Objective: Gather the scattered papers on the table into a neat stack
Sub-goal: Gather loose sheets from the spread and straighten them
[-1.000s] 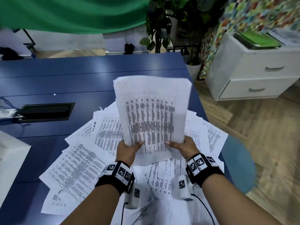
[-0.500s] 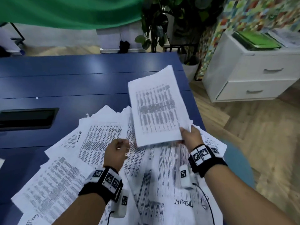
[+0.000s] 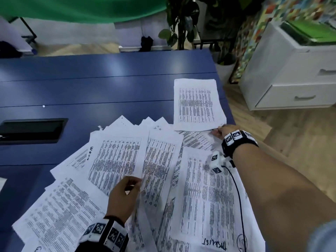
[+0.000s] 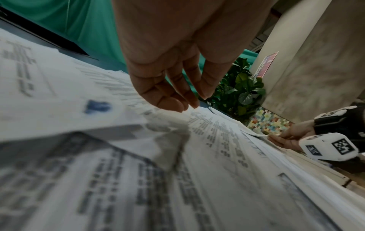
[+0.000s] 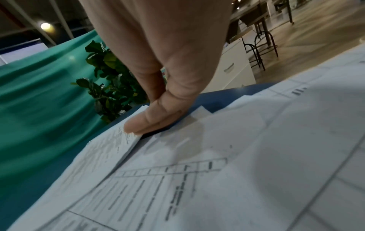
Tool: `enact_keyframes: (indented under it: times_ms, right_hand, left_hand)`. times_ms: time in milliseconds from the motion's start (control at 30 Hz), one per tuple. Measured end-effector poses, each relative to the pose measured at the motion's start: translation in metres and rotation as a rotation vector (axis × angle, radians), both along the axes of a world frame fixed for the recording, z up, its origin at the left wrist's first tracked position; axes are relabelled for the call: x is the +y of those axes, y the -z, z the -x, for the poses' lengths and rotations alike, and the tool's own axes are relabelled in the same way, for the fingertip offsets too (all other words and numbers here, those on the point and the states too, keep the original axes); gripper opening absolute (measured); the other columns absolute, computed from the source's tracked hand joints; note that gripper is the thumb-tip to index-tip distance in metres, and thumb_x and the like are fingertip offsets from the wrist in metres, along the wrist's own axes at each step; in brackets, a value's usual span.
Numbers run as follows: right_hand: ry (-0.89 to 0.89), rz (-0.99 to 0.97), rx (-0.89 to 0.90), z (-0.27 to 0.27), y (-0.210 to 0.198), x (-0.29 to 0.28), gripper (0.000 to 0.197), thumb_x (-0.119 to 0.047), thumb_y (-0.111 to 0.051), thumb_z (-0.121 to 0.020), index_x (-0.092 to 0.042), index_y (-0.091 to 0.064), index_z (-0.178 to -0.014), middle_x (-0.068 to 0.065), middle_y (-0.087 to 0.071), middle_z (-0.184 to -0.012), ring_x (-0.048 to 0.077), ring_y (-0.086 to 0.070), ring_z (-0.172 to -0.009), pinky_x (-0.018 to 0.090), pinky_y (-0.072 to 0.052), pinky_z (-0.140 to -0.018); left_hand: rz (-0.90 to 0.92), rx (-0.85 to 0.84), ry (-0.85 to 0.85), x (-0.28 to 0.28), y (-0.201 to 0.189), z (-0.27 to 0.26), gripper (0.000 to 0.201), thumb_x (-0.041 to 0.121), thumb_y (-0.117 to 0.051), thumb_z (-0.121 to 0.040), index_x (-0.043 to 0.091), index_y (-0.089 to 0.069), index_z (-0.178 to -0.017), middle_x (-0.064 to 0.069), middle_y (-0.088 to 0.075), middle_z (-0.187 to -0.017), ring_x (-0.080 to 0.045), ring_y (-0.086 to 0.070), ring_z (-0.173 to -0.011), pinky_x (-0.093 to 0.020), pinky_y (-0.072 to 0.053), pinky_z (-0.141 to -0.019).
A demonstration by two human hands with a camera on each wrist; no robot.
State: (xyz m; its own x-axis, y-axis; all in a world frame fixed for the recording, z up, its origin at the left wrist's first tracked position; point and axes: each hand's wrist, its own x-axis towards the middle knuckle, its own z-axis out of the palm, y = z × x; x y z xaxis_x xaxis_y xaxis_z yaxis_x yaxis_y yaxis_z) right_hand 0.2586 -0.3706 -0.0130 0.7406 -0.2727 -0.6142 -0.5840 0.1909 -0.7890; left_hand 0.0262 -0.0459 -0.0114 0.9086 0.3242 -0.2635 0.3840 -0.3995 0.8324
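Little is done: one thin started stack [image 3: 197, 103] lies flat on the blue tabletop [image 3: 91, 88] near its far right edge, while the scattered papers [image 3: 116, 160] remain fanned across the near side. The right hand [image 3: 222, 132] pinches the stack's near corner between thumb and fingers [image 5: 150, 120]; the left hand [image 3: 123, 199] has its fingers [image 4: 169, 100] loosely curled onto a loose sheet, though a pinch cannot be confirmed. Half a second ago the right hand held that stack tilted in the air.

White papers [image 3: 116, 157] with black print, blue table [image 3: 109, 88], green cloth [image 3: 81, 8], white drawers [image 3: 291, 79]
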Motion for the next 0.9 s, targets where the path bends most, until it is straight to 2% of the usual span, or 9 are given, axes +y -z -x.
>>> enact_keyframes:
  times_ms: [67,133,300,400,467,567,667,733,900]
  right_hand:
    - [-0.041,0.038,0.005,0.002,0.001,-0.002,0.026,0.002,-0.041,-0.097,-0.012,-0.046,-0.075,0.012,-0.056,-0.097,0.016,-0.062,-0.073,0.022,-0.055,-0.066]
    - [-0.052,0.042,0.000,0.004,0.004,-0.002,0.026,0.002,-0.042,-0.096,-0.012,-0.046,-0.074,0.010,-0.055,-0.088,0.017,-0.061,-0.074,0.022,-0.056,-0.067]
    - [0.029,0.045,-0.070,0.037,0.005,0.016,0.023,0.013,-0.052,-0.088,-0.005,-0.048,-0.075,0.018,-0.054,-0.068,0.024,-0.059,-0.049,0.029,-0.055,-0.042]
    - [-0.128,0.222,-0.141,0.083,0.010,0.025,0.024,0.008,-0.059,-0.086,-0.012,-0.052,-0.075,0.018,-0.059,-0.069,0.019,-0.059,-0.040,0.032,-0.057,-0.050]
    - [-0.237,0.445,-0.204,0.116,0.012,0.030,0.018,0.001,-0.059,-0.085,-0.015,-0.058,-0.077,0.012,-0.062,-0.075,0.023,-0.061,-0.056,0.034,-0.057,-0.062]
    - [-0.351,0.721,-0.241,0.167,0.011,0.033,0.011,-0.003,-0.059,-0.084,-0.010,-0.063,-0.090,0.006,-0.065,-0.083,0.022,-0.060,-0.076,0.015,-0.047,-0.062]
    - [-0.397,0.908,-0.134,0.206,0.016,0.033,0.023,-0.016,-0.067,-0.082,-0.014,-0.061,-0.104,0.010,-0.061,-0.109,0.032,-0.057,-0.104,0.035,-0.048,-0.085]
    - [-0.355,1.042,0.040,0.231,0.017,0.033,0.041,-0.031,-0.070,-0.079,-0.019,-0.056,-0.115,0.011,-0.050,-0.124,0.035,-0.045,-0.117,0.048,-0.042,-0.094]
    - [-0.249,1.012,0.268,0.270,0.013,0.042,0.085,-0.053,-0.079,-0.064,-0.019,-0.040,-0.131,0.015,-0.034,-0.137,0.038,-0.033,-0.126,0.055,-0.036,-0.098]
  left_hand:
    - [-0.039,-0.002,-0.018,0.007,0.000,0.003,0.009,0.013,-0.063,-0.090,0.020,-0.068,-0.086,0.005,-0.070,-0.088,-0.009,-0.063,-0.088,-0.026,-0.048,-0.073]
    - [-0.081,-0.011,-0.025,0.013,-0.001,0.004,0.008,0.013,-0.063,-0.089,0.020,-0.067,-0.086,0.006,-0.069,-0.088,-0.008,-0.062,-0.087,-0.021,-0.045,-0.069]
    - [-0.307,-0.015,-0.057,0.043,0.009,0.008,0.009,0.012,-0.066,-0.085,0.018,-0.069,-0.091,-0.004,-0.062,-0.096,-0.023,-0.059,-0.088,-0.034,-0.048,-0.078]
    - [-0.443,0.038,-0.045,0.068,0.018,0.019,0.008,0.023,-0.066,-0.082,0.017,-0.068,-0.087,-0.007,-0.057,-0.093,-0.029,-0.056,-0.087,-0.037,-0.045,-0.076]
    - [-0.502,0.135,-0.077,0.075,0.021,0.028,0.017,0.030,-0.065,-0.081,0.019,-0.067,-0.094,-0.012,-0.057,-0.105,-0.035,-0.055,-0.099,-0.042,-0.046,-0.079]
    - [-0.546,0.387,-0.183,0.077,0.018,0.049,0.048,0.041,-0.068,-0.079,0.030,-0.052,-0.123,-0.008,-0.038,-0.138,-0.036,-0.034,-0.127,-0.054,-0.037,-0.097]
    - [-0.522,0.518,-0.186,0.090,0.022,0.067,0.090,0.068,-0.064,-0.068,0.035,-0.026,-0.143,-0.007,-0.012,-0.157,-0.042,-0.007,-0.143,-0.069,-0.015,-0.108]
    - [-0.449,0.609,-0.220,0.095,0.023,0.080,0.111,0.081,-0.057,-0.064,0.032,-0.007,-0.151,-0.009,0.006,-0.160,-0.050,0.007,-0.142,-0.070,-0.002,-0.110]
    - [-0.519,0.686,0.011,0.096,0.026,0.095,0.126,0.099,-0.035,-0.047,0.041,0.014,-0.147,-0.014,0.023,-0.157,-0.056,0.007,-0.139,-0.073,0.003,-0.107]
